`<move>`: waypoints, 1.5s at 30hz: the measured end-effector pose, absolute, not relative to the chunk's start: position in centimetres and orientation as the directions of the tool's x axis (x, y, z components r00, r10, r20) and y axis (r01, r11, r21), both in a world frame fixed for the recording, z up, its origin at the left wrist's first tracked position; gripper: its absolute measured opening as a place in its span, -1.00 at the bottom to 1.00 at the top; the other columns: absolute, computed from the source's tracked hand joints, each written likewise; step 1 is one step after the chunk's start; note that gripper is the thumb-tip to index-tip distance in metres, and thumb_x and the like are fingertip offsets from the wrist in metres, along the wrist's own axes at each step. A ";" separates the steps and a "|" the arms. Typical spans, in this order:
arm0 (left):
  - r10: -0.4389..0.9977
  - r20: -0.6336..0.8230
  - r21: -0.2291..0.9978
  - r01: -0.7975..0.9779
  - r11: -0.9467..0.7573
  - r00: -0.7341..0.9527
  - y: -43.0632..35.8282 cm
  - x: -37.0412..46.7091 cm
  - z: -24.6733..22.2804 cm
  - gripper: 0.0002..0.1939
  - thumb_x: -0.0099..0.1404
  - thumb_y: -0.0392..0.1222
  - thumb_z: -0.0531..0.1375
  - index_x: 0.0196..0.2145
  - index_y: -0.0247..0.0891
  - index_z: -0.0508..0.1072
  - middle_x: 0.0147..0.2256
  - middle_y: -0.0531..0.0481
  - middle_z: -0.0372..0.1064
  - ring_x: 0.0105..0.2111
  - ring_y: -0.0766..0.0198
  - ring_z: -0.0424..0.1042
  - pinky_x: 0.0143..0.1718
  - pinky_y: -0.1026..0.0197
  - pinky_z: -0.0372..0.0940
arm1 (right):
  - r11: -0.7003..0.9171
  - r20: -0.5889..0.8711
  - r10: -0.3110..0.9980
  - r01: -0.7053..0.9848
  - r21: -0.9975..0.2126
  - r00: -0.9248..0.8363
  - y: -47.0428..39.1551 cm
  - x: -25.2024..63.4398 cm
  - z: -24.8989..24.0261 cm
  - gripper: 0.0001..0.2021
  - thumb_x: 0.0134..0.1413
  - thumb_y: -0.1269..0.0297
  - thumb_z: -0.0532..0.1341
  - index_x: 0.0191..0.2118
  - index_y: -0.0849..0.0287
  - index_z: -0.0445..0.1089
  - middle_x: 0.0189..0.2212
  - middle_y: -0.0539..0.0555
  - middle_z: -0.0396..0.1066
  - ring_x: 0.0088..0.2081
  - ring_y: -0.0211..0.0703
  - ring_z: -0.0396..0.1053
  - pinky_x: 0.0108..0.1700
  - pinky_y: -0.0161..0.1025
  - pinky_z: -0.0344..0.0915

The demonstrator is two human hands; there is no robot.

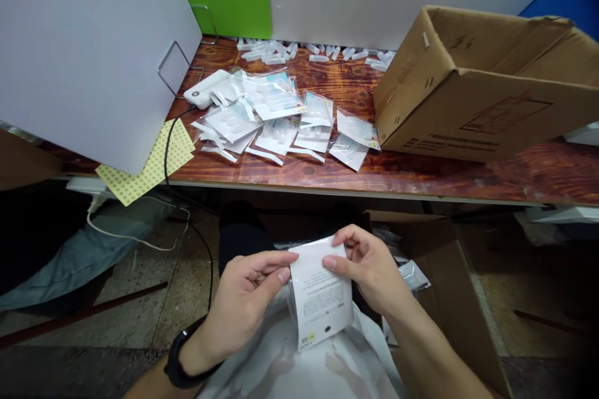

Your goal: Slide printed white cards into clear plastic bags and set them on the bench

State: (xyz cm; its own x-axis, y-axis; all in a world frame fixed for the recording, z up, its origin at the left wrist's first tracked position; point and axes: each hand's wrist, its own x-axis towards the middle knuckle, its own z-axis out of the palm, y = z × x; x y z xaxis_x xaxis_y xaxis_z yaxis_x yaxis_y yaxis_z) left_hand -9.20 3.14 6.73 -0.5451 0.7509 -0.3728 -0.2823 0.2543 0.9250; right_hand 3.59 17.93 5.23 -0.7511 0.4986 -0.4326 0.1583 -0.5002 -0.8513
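Note:
Both hands hold one small white packet (321, 296) with printed text, low in front of me, below the table edge. My left hand (248, 302) pinches its left top edge with thumb and fingers; a black band sits on that wrist. My right hand (369, 268) grips the packet's top right corner. Under the hands lies a larger clear plastic bag (337, 361) on my lap. On the wooden table (421, 174) beyond lies a heap of similar clear packets (281, 118).
A tilted open cardboard box (477, 87) lies on the table at right. Several small white tubes (313, 51) line the back wall. A white device (206, 90) with a black cable, a dotted yellow sheet (150, 165), a white divider panel (88, 43) and a floor carton (440, 262) are around.

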 end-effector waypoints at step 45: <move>0.769 -0.259 0.895 -0.445 -0.036 -0.584 2.6 -15.2 2.8 -0.69 0.13 -0.01 0.20 -0.21 -0.18 0.55 -0.09 -0.14 0.45 -0.05 -0.06 0.38 0.01 -0.01 0.27 | 0.944 0.588 0.312 0.313 -0.103 -0.746 34.3 -5.6 5.7 -0.66 0.07 0.54 -0.02 -0.09 0.29 0.40 0.08 0.31 0.24 0.14 0.08 0.15 0.11 0.06 0.16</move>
State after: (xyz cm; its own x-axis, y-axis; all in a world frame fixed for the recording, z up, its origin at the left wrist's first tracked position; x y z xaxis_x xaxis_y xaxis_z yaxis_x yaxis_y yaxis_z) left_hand -15.23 2.59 2.82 -0.5844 0.7689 -0.2594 -0.4451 -0.0365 0.8947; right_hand -5.62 34.34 5.66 -0.7461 0.3117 0.5884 0.3129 0.9442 -0.1033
